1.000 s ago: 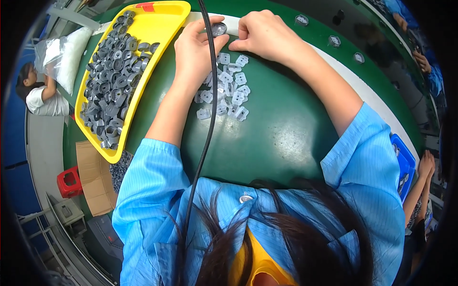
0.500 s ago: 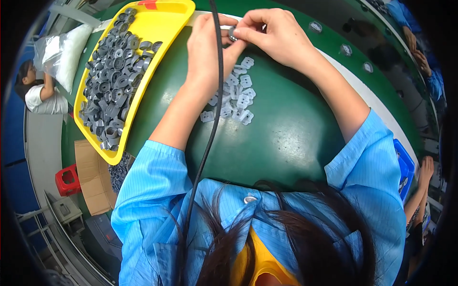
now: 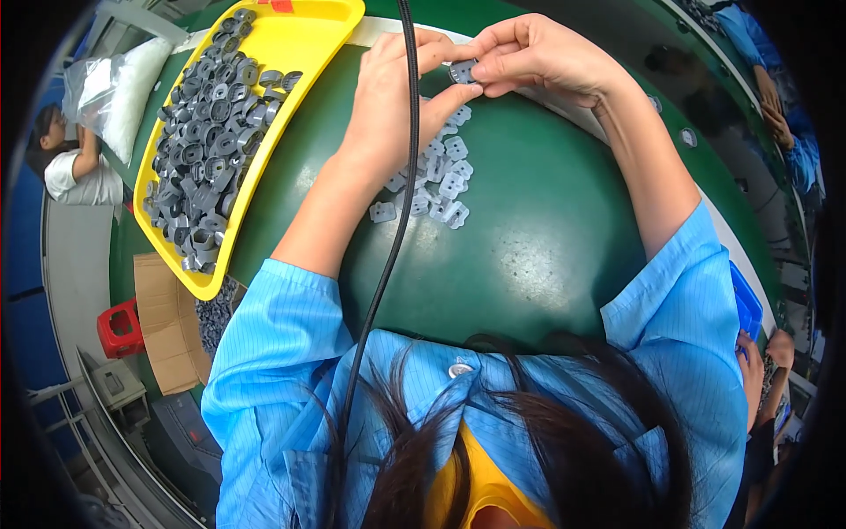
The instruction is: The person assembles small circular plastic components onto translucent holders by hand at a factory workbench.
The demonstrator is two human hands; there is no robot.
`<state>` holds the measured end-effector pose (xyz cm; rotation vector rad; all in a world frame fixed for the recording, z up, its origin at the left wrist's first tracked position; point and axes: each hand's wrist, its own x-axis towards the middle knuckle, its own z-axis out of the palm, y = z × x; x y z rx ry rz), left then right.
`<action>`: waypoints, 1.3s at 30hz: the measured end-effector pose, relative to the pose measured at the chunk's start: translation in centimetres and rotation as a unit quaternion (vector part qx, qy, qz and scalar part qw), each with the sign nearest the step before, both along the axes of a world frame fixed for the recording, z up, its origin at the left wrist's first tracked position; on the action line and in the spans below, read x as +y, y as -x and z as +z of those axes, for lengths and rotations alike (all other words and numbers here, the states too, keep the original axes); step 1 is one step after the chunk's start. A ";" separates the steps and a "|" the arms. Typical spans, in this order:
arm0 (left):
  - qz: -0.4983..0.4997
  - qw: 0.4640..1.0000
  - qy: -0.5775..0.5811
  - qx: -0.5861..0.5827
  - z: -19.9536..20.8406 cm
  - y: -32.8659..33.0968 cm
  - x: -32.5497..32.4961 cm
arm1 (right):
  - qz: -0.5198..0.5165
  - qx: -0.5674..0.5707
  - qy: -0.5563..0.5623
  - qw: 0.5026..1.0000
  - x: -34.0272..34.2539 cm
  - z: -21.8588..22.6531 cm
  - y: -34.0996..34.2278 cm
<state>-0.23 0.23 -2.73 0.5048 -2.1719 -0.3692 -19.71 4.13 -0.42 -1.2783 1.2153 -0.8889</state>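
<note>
Between my two hands, over the far part of the green table, is a small grey plastic ring-shaped part (image 3: 463,72). My left hand (image 3: 388,97) is closed on it from the left, thumb below and fingers above. From the right, my right hand (image 3: 542,62) pinches its other side with thumb and fingertips. Just below my hands, several flat, pale translucent plastic pieces (image 3: 454,172) lie in a loose pile. To the left stands a yellow tray (image 3: 280,145) heaped with grey plastic ring parts (image 3: 207,145).
A thin black cable (image 3: 401,203) hangs across the view in front of my left arm. At the left are an open cardboard box (image 3: 167,326), a red stool (image 3: 121,330) and a clear bag (image 3: 137,93). A blue tray (image 3: 745,300) and other people's hands are at the right.
Both hands have shifted slightly right with the grey part, which has been turned so more of its face shows. At the right edge, another person's hands have moved nearer the blue tray.
</note>
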 end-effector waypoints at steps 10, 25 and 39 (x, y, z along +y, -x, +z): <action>-0.027 0.984 0.148 -0.097 1.2 -0.7 -0.4 | 0.016 0.238 0.101 0.966 1.1 1.9 -1.7; -0.030 0.980 0.183 -0.077 1.7 -0.6 -0.5 | -0.033 0.282 0.160 0.945 1.8 2.6 -2.8; -0.032 0.989 -0.098 0.103 1.5 0.7 1.2 | 0.018 -0.245 0.025 0.969 0.2 -0.4 0.0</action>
